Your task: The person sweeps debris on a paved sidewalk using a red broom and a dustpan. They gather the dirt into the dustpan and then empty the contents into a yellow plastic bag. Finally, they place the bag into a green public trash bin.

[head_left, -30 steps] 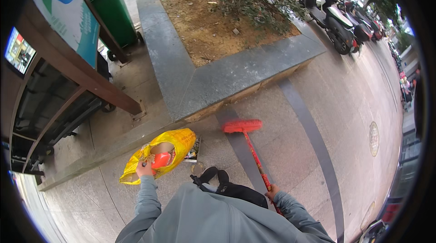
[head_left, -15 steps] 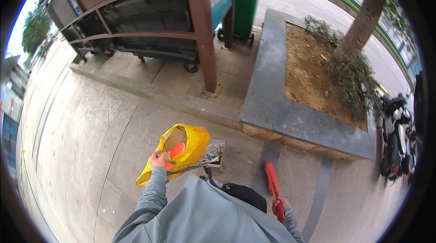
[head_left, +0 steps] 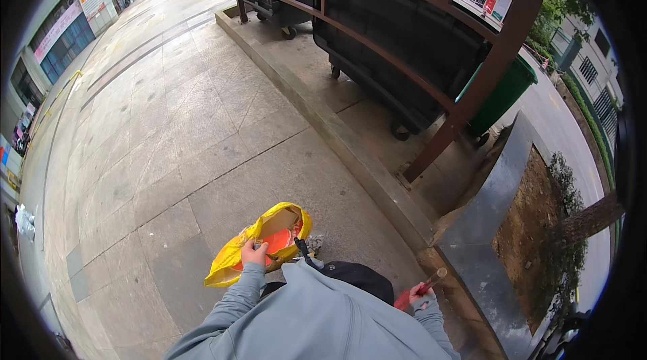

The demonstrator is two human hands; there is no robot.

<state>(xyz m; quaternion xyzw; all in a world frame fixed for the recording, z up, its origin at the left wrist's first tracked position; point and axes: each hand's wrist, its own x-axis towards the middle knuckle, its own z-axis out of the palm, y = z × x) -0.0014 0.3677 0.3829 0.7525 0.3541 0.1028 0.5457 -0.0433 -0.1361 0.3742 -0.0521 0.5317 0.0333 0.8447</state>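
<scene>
My left hand [head_left: 253, 253] is closed on the rim of a yellow woven sack [head_left: 226, 262]. The sack's mouth gapes, with orange-red and tan pieces inside it [head_left: 278, 239]. Just right of the sack, grey litter [head_left: 315, 243] shows in part; whatever it lies in is mostly hidden. Out at my right side, my right hand [head_left: 422, 297] grips a red, broom-like tool [head_left: 403, 301]. Its pale round handle end points up and to the right; its lower part is blurred. A black bag [head_left: 357, 280] hangs against my front.
A low kerb [head_left: 323, 117] runs diagonally ahead, beside wheeled black bins [head_left: 397, 37] under a brown frame [head_left: 465, 111]. A green bin [head_left: 502, 94] stands behind a post. A stone-edged planter [head_left: 475, 262] with a tree trunk [head_left: 586, 218] is close on my right. Paving [head_left: 175, 151] stretches left.
My view has turned left, so bins and planter sit further right. The red tool has swung round in my right hand, handle end now upward. The litter is now mostly hidden behind the sack.
</scene>
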